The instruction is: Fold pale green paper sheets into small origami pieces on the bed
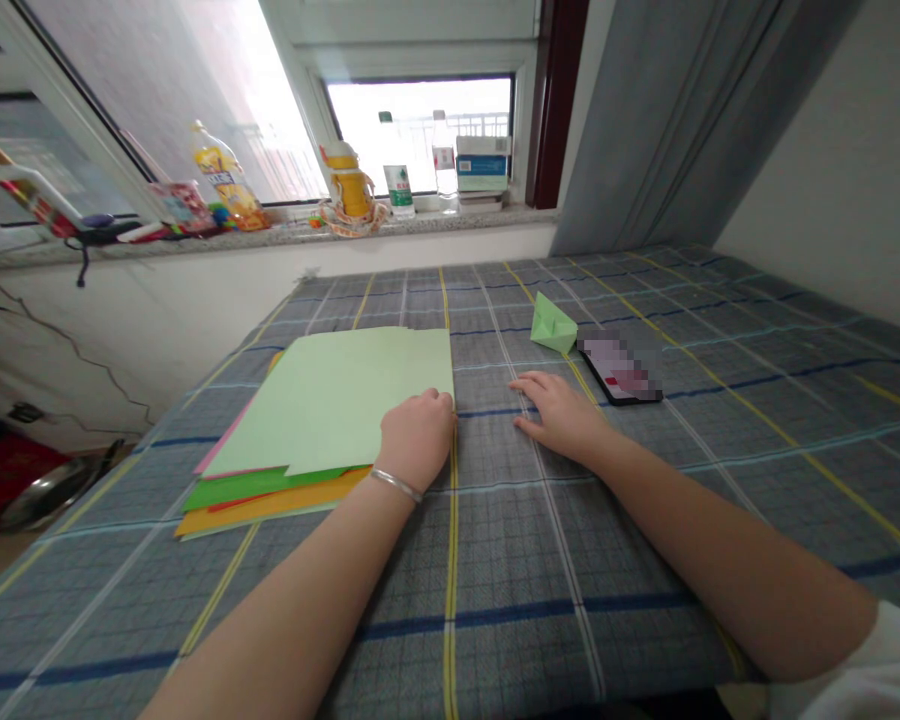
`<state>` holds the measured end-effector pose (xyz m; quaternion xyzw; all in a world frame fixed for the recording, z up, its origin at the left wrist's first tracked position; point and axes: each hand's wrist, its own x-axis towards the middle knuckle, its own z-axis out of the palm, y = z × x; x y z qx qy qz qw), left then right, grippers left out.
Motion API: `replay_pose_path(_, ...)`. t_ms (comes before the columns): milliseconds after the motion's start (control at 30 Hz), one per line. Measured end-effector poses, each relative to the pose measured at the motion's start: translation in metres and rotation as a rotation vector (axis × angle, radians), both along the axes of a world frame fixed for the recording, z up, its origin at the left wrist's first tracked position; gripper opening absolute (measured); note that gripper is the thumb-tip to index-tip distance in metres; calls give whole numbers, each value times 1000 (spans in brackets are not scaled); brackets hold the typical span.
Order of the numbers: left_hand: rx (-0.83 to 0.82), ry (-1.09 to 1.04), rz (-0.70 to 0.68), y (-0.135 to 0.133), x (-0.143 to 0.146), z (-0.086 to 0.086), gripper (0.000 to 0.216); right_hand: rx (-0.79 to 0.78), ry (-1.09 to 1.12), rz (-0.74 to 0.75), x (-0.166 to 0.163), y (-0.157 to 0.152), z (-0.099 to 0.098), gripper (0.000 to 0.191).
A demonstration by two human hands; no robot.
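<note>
My left hand (418,438) lies over the right edge of a stack of coloured paper, fingers curled around the edge of the top light green sheet (337,395). A silver bangle circles that wrist, and the fingertips are partly hidden. Below the top sheet, bright green (229,490) and orange paper (285,497) stick out towards me, with a sliver of pink at the left. To the right of the stack, my right hand (562,415) is open over the cloth, thumb and fingers apart and holding nothing. Beyond it sits a small folded light green paper piece (551,325).
A phone (619,370) lies right of the folded piece. Plaid cloth (510,540) covers the surface. Along the windowsill (465,222) stand a yellow bottle (351,185), clear bottles, a white and green tube (400,190) and stacked boxes (482,165). A grey curtain (645,120) hangs at right.
</note>
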<state>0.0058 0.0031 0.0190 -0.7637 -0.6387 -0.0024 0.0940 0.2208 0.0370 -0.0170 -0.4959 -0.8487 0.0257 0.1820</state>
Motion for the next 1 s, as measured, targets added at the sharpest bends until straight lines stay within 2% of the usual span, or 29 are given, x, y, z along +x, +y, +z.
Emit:
replay_pose_path(100,-4,-40,-144,-6,18,-8,22,15,49,95,-5,-2,-2,50)
replay_pose_path(267,6,-124,-348,-10,32,-21,22,75,110,271,-16,-2,-10,35)
replay_pose_path(433,-24,-227,-348,-9,28,-19,18,72,131,370,-22,1,-10,13)
replay_pose_path(500,-41,-250,-331,-10,23,-16,21,52,112,401,-20,1,-7,11)
replay_pose_path(600,-60,-253,-322,-11,12,-11,34,-8,112,402,-9,2,-4,13)
replay_pose_path(700,-83,-221,-374,-10,1,-9,47,-79,152,356,8,7,-8,19)
replay_pose_path(867,-211,-165,-502,-6,-22,-9,49,-225,232,320,38,10,-10,26)
replay_pose_path(1000,-338,-192,-439,-4,-46,-3,58,-353,259,269,56,3,-2,24)
